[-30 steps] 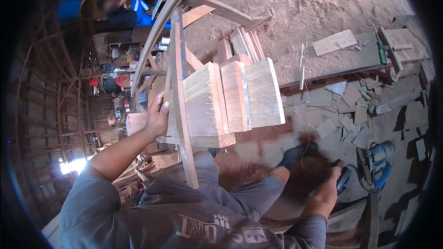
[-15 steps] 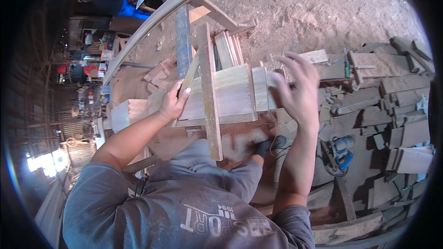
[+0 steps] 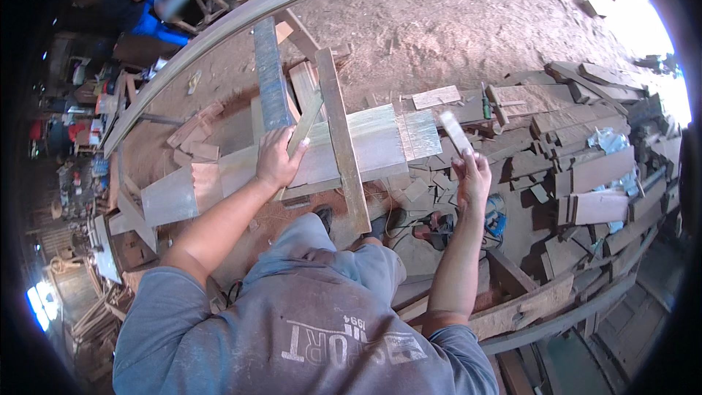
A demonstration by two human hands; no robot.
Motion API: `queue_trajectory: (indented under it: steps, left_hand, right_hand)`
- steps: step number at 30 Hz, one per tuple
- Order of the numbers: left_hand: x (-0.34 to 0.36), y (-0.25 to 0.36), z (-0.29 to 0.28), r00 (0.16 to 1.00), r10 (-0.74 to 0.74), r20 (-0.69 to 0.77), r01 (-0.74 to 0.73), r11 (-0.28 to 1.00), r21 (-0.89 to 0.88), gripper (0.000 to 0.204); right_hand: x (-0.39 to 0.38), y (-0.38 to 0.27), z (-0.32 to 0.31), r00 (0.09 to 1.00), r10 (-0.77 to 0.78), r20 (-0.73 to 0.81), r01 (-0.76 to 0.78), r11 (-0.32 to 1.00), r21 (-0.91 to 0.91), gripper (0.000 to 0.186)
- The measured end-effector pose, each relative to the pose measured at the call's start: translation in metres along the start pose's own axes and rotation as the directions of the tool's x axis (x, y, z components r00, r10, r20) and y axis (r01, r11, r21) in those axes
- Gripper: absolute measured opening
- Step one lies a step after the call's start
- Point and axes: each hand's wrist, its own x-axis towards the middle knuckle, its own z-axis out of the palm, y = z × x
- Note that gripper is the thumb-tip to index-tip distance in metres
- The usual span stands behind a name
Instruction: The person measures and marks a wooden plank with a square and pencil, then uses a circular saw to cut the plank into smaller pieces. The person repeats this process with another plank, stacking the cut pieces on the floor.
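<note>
My left hand [image 3: 276, 159] is closed around a thin wooden strip [image 3: 307, 118] that slants over a wide, pale plank [image 3: 376, 143]. A narrow, rough wooden bar [image 3: 342, 135] crosses the plank just right of that hand, its near end jutting toward my legs. Off the plank's right end, my right hand [image 3: 472, 177] pinches a short, flat piece of wood [image 3: 455, 132] that points up and away from me. Part of the strip is hidden by my left fingers.
A long curved timber [image 3: 241, 25] spans the far left. Stacked wood offcuts [image 3: 596, 168] lie on the right, with a green-handled tool [image 3: 486, 104] among them. A blue power tool [image 3: 495, 218] is beyond my right forearm. A seated person [image 3: 139, 4] is at the far left.
My right hand, earlier raised with fingers spread and no piece visible in it, now grips the short wood piece. My left hand keeps its hold on the strip. The whole view has shifted.
</note>
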Motion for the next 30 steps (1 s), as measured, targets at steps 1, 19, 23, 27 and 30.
queue_trajectory:
  steps: [1, 19, 23, 27, 30]
  left_hand:
    - [0.004, 0.003, -0.001, 1.0, 0.0, 0.009, 0.0, 1.0, -0.015, 0.051]
    - [0.002, -0.022, -0.003, 0.995, -0.061, -0.081, 0.032, 0.947, -0.319, 0.061]
    - [0.006, -0.009, 0.001, 0.998, -0.058, -0.008, 0.053, 0.958, -0.282, 0.065]
    - [0.007, -0.01, 0.007, 0.993, -0.108, 0.049, 0.117, 0.962, -0.247, 0.065]
    - [0.005, -0.024, 0.014, 0.996, -0.092, 0.019, 0.094, 0.965, -0.245, 0.06]
  right_hand:
    - [-0.002, 0.018, -0.015, 0.994, 0.021, -0.106, -0.007, 0.991, 0.131, 0.018]
    - [-0.236, 0.04, 0.105, 0.992, -0.099, -0.072, 0.017, 0.692, -0.722, 0.044]
    - [-0.248, 0.033, -0.013, 0.935, -0.199, -0.294, -0.029, 0.783, -0.621, 0.041]
    - [-0.298, 0.027, -0.058, 0.859, -0.201, -0.471, -0.008, 0.914, -0.406, 0.048]
    - [-0.318, 0.029, -0.105, 0.724, -0.278, -0.631, 0.072, 0.94, -0.332, 0.056]
